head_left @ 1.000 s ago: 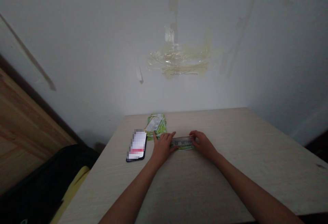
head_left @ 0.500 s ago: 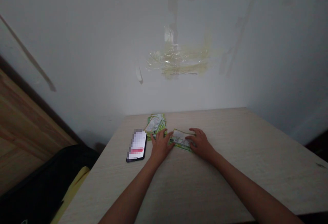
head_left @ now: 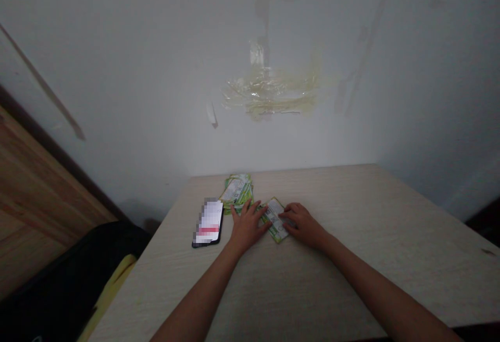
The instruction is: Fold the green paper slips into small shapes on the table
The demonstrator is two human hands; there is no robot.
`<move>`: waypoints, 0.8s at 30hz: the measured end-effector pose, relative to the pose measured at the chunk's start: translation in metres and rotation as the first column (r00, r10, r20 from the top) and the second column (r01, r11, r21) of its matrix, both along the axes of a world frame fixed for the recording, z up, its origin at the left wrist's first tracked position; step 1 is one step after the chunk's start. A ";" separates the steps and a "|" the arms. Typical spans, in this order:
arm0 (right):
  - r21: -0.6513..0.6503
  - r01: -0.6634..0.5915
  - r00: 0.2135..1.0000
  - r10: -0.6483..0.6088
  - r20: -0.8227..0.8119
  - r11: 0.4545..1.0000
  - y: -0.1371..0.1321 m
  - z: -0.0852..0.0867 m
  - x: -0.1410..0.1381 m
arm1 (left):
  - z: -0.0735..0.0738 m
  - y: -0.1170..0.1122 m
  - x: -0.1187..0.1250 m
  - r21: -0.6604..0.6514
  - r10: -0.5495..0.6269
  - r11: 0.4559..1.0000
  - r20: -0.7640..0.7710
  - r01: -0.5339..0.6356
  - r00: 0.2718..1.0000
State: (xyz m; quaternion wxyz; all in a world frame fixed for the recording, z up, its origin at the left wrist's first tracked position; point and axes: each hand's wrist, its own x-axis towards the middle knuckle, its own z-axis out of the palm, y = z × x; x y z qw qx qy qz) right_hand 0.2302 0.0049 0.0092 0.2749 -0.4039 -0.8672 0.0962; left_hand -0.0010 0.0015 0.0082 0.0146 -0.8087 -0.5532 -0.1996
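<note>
A flat green-and-white printed packet (head_left: pixel 275 222) lies on the table, tilted, between my two hands. My left hand (head_left: pixel 248 229) rests on the tabletop with its fingers spread, thumb and index finger touching the packet's left edge. From the other side, my right hand (head_left: pixel 303 223) has its fingers bent together over the packet's right edge, holding it; the fingertips are partly hidden. Beyond my left fingers is a loose pile of similar green packets (head_left: pixel 236 188), overlapping one another.
A phone (head_left: pixel 211 222) with a lit, partly blurred screen lies left of my left hand. The pale wood-grain table (head_left: pixel 351 191) meets a grey wall (head_left: pixel 156 71) with tape remnants (head_left: pixel 279 92). To the left are dark fabric (head_left: pixel 78 274), a yellow item (head_left: pixel 111 290) and wooden panels (head_left: pixel 31 185).
The packet has turned clockwise, from lying nearly crosswise to a steeper slant. My right hand has shifted slightly and its fingers have drawn together. My left hand has barely moved.
</note>
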 end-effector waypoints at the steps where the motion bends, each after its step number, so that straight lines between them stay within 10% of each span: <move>1: -0.010 -0.007 1.000 0.007 -0.012 1.000 0.000 0.000 0.000 | 0.001 0.001 0.000 0.000 -0.013 1.000 0.013 0.013 1.000; 24: -0.124 -0.118 0.993 0.113 -0.043 0.985 0.004 0.005 0.014 | 0.018 -0.005 -0.011 -0.204 -0.232 0.952 0.003 0.228 0.973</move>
